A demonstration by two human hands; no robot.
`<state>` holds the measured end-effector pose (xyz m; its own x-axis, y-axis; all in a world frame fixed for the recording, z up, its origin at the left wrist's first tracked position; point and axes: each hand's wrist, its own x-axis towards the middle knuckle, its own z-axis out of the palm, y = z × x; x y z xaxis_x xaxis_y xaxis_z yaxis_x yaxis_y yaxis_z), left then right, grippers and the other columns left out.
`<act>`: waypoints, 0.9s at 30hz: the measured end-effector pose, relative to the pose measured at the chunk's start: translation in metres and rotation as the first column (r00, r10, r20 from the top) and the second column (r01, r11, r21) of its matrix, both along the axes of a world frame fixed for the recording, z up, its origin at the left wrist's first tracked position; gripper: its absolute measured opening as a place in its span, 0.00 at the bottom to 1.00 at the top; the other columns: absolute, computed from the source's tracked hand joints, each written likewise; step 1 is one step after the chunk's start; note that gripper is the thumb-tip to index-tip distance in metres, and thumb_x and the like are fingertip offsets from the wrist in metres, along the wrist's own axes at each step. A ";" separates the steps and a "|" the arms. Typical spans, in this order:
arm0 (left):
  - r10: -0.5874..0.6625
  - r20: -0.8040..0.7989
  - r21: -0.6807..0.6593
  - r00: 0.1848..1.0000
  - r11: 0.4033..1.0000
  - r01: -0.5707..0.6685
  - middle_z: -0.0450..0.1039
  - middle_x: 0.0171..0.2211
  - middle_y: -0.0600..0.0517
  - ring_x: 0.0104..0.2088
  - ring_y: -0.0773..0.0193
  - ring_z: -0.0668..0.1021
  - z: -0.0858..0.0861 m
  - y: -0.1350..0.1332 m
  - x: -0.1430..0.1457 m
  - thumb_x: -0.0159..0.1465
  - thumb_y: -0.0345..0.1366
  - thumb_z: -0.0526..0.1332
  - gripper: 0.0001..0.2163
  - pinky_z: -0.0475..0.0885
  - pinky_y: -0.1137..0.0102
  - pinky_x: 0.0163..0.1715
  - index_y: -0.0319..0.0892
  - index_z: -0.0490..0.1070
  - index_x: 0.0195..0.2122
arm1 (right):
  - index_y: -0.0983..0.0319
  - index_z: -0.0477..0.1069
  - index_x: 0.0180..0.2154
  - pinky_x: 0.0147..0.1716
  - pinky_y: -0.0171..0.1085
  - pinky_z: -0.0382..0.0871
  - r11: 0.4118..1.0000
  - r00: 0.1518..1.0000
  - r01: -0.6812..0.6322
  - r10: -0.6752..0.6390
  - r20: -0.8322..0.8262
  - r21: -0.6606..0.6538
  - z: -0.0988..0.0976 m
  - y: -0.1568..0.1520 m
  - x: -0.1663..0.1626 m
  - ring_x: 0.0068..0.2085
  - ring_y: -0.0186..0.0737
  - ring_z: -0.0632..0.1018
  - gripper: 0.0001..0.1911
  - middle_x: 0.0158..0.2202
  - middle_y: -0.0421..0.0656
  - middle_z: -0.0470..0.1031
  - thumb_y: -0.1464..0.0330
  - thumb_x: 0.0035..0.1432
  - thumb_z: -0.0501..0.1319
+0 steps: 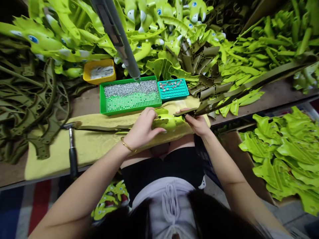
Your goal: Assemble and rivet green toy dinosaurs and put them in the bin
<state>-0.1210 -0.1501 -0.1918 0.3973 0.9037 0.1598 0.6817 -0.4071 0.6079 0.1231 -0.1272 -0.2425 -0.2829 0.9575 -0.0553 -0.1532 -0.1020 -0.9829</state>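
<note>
My left hand [144,127] is closed on a lime-green moulded plastic part [170,122], gripping its left end above the yellow cloth [97,146]. My right hand [198,124] pinches the near end of a long olive-brown plastic strip [231,94] against the green part's right end. That strip runs up to the far right. Another olive strip [104,127] extends left from beneath my left hand over the cloth. Both hands partly cover the green part. Just beyond them stand a green tray [132,108] of small screws and a teal tray [175,94] of small round pieces.
A power screwdriver [122,43] hangs over the screw tray. A hammer [72,146] lies on the cloth's left side. A yellow box [99,78] stands behind. Olive parts [37,109], lime-green pieces [159,33] and a full carton [281,159] surround the bench.
</note>
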 end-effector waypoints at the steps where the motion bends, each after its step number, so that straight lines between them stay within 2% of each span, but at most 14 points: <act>1: -0.011 0.004 -0.007 1.000 1.000 0.011 0.63 0.41 0.48 0.44 0.56 0.70 0.000 0.001 0.000 0.56 0.40 0.68 0.18 0.69 0.60 0.45 0.44 0.56 0.34 | 0.55 0.75 0.43 0.56 0.45 0.68 1.000 1.000 -0.020 0.020 0.000 -0.004 0.000 0.000 0.002 0.49 0.41 0.78 0.18 0.43 0.42 0.80 0.54 0.52 0.65; 5: 0.019 0.000 -0.054 1.000 0.998 -0.018 0.65 0.41 0.48 0.44 0.56 0.71 -0.003 0.004 -0.002 0.56 0.42 0.68 0.19 0.70 0.60 0.45 0.43 0.57 0.37 | 0.57 0.75 0.41 0.53 0.43 0.71 0.999 0.998 -0.038 0.038 0.053 -0.007 0.004 -0.002 0.000 0.46 0.42 0.79 0.23 0.42 0.41 0.80 0.55 0.43 0.71; 7: 0.065 -0.020 -0.084 0.998 0.994 -0.066 0.67 0.43 0.47 0.45 0.55 0.73 -0.002 0.005 -0.001 0.56 0.44 0.67 0.21 0.70 0.59 0.46 0.42 0.59 0.44 | 0.58 0.76 0.37 0.50 0.43 0.73 0.999 0.995 0.022 -0.019 0.097 -0.028 0.006 -0.003 -0.007 0.44 0.43 0.79 0.24 0.41 0.41 0.80 0.56 0.37 0.74; 9: 0.061 -0.084 -0.069 0.995 0.995 -0.067 0.66 0.51 0.43 0.50 0.52 0.72 0.006 0.008 0.002 0.56 0.43 0.68 0.29 0.69 0.56 0.50 0.43 0.57 0.55 | 0.59 0.77 0.36 0.49 0.43 0.73 0.995 0.992 0.088 -0.082 0.100 -0.053 0.006 -0.005 -0.018 0.44 0.44 0.79 0.23 0.40 0.41 0.80 0.57 0.36 0.74; 12: -0.045 -0.308 -0.008 0.950 0.999 0.045 0.62 0.59 0.41 0.59 0.42 0.66 0.024 0.018 0.012 0.53 0.43 0.70 0.35 0.61 0.49 0.57 0.48 0.59 0.61 | 0.58 0.76 0.38 0.52 0.44 0.72 0.995 0.992 0.100 -0.098 0.085 -0.024 0.011 -0.007 -0.025 0.46 0.44 0.79 0.22 0.42 0.41 0.80 0.56 0.40 0.73; 15: -0.240 -0.474 -0.154 0.847 0.970 0.188 0.72 0.53 0.47 0.53 0.43 0.72 0.040 0.035 0.022 0.53 0.48 0.68 0.25 0.65 0.53 0.52 0.51 0.72 0.52 | 0.57 0.74 0.39 0.48 0.43 0.73 0.996 0.975 -0.074 0.064 0.213 0.041 0.021 -0.008 -0.006 0.44 0.43 0.78 0.22 0.41 0.42 0.78 0.55 0.43 0.70; 16: -0.287 -0.485 -0.215 0.826 0.955 0.205 0.74 0.50 0.49 0.50 0.46 0.75 0.042 0.042 0.024 0.53 0.50 0.66 0.22 0.67 0.57 0.48 0.51 0.74 0.49 | 0.58 0.73 0.39 0.46 0.43 0.74 0.997 0.952 -0.055 0.034 0.306 0.058 0.024 -0.007 0.006 0.43 0.43 0.78 0.22 0.40 0.43 0.78 0.53 0.45 0.69; 17: -0.309 -0.490 -0.258 0.815 0.945 0.202 0.76 0.47 0.50 0.48 0.48 0.76 0.043 0.048 0.025 0.54 0.52 0.64 0.21 0.68 0.60 0.45 0.51 0.75 0.47 | 0.58 0.72 0.39 0.45 0.44 0.73 0.995 0.903 0.041 -0.073 0.424 0.086 0.025 -0.006 0.020 0.41 0.43 0.77 0.21 0.40 0.44 0.77 0.52 0.47 0.66; 18: -0.307 -0.491 -0.278 0.815 0.942 0.188 0.77 0.47 0.51 0.46 0.49 0.77 0.043 0.054 0.025 0.54 0.53 0.63 0.21 0.68 0.62 0.43 0.51 0.76 0.47 | 0.59 0.71 0.39 0.45 0.45 0.73 0.972 0.798 0.193 -0.234 0.556 0.132 0.025 -0.005 0.034 0.41 0.44 0.77 0.22 0.40 0.46 0.76 0.51 0.50 0.64; 20: -0.282 -0.488 -0.277 0.826 0.947 0.160 0.78 0.47 0.50 0.46 0.49 0.78 0.041 0.062 0.025 0.54 0.56 0.62 0.23 0.68 0.64 0.41 0.49 0.76 0.47 | 0.61 0.69 0.41 0.47 0.51 0.70 0.847 0.429 0.458 -0.476 0.767 0.270 0.021 -0.002 0.058 0.44 0.49 0.76 0.24 0.41 0.51 0.75 0.49 0.53 0.59; 21: -0.276 -0.489 -0.275 0.827 0.949 0.154 0.78 0.47 0.50 0.46 0.49 0.78 0.040 0.065 0.025 0.54 0.56 0.61 0.24 0.68 0.64 0.40 0.49 0.76 0.47 | 0.63 0.68 0.43 0.49 0.54 0.68 0.804 0.267 0.502 -0.494 0.827 0.319 0.016 0.000 0.066 0.46 0.53 0.75 0.25 0.43 0.54 0.74 0.49 0.54 0.59; 22: -0.274 -0.493 -0.275 0.826 0.949 0.151 0.78 0.47 0.50 0.45 0.49 0.78 0.039 0.067 0.026 0.54 0.56 0.61 0.25 0.68 0.64 0.40 0.48 0.76 0.47 | 0.64 0.67 0.46 0.50 0.57 0.67 0.799 0.169 0.502 -0.467 0.868 0.332 0.011 0.001 0.071 0.48 0.57 0.74 0.27 0.45 0.57 0.73 0.50 0.53 0.60; 24: -0.274 -0.501 -0.276 0.821 0.950 0.149 0.79 0.45 0.50 0.44 0.50 0.78 0.039 0.068 0.027 0.54 0.57 0.61 0.25 0.68 0.64 0.39 0.49 0.76 0.47 | 0.65 0.66 0.49 0.50 0.59 0.66 0.817 0.121 0.477 -0.426 0.896 0.324 0.002 0.003 0.075 0.50 0.60 0.73 0.28 0.48 0.59 0.73 0.53 0.52 0.62; 27: -0.270 -0.497 -0.273 0.825 0.951 0.147 0.79 0.42 0.50 0.42 0.51 0.78 0.039 0.069 0.028 0.54 0.57 0.60 0.25 0.68 0.65 0.38 0.48 0.77 0.47 | 0.64 0.68 0.45 0.51 0.56 0.67 0.772 0.189 0.517 -0.526 0.829 0.371 -0.003 0.004 0.077 0.48 0.55 0.74 0.20 0.45 0.54 0.74 0.60 0.53 0.61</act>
<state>-0.0934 -0.0808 -0.1526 0.5479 0.7761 -0.3121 0.8342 -0.4791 0.2731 0.1996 -0.1234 -0.2459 0.4874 0.8677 0.0974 0.7390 -0.3505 -0.5754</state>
